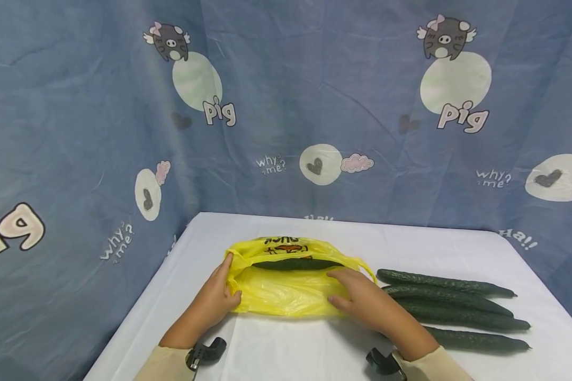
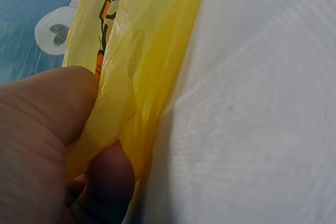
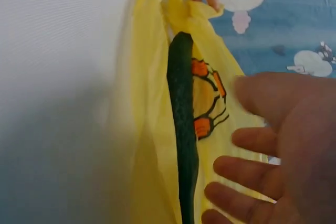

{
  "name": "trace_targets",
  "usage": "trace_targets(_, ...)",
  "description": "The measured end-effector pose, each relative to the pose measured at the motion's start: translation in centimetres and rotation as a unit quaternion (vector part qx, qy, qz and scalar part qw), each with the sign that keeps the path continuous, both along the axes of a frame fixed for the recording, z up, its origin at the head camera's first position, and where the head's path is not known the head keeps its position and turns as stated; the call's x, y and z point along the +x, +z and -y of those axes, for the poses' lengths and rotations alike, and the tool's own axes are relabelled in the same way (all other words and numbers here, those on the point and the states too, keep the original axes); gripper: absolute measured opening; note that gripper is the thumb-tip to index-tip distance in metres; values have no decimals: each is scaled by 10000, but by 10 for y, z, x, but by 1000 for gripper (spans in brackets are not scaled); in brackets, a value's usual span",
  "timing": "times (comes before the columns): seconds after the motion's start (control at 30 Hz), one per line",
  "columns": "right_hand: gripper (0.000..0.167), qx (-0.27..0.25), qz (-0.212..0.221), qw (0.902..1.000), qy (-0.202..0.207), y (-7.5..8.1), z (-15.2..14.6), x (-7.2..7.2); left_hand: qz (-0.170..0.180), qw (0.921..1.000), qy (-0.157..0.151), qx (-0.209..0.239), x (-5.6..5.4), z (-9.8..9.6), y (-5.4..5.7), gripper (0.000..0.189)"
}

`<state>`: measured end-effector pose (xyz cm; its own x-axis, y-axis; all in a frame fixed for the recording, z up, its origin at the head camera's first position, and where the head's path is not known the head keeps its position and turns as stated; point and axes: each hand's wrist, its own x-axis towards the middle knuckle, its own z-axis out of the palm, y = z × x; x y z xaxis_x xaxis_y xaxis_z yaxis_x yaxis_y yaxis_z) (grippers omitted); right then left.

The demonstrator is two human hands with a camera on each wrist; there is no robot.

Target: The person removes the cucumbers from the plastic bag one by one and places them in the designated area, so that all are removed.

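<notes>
A yellow plastic bag (image 1: 286,293) with black and orange print lies on the white table, its mouth facing me. Inside the mouth a dark green cucumber (image 3: 181,108) lies lengthwise, its lower edge against the yellow plastic. My left hand (image 1: 219,291) pinches the bag's left edge; the left wrist view shows the plastic (image 2: 118,103) between thumb and finger. Over the bag's right end is my right hand (image 1: 364,296), fingers spread and loosely bent. In the right wrist view those fingers (image 3: 241,174) are beside the cucumber with nothing held between them.
Several more cucumbers (image 1: 457,312) lie side by side on the table (image 1: 286,349) to the right, close to my right forearm. A blue patterned cloth (image 1: 276,79) hangs behind the table and along its left side. Each wrist wears a small black camera (image 1: 207,352).
</notes>
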<state>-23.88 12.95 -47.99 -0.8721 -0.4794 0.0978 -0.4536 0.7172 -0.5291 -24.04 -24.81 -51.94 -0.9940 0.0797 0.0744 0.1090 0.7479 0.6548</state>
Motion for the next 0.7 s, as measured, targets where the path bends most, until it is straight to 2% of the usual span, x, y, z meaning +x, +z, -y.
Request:
trace_targets(0.2, 64, 65, 242, 9996, 149, 3, 17, -10, 37, 10000, -5, 21, 0, 0, 3, 105)
trace_targets(0.7, 70, 386, 11, 9992, -135, -4, 55, -29, 5, 10000, 52, 9, 0, -1, 0, 106)
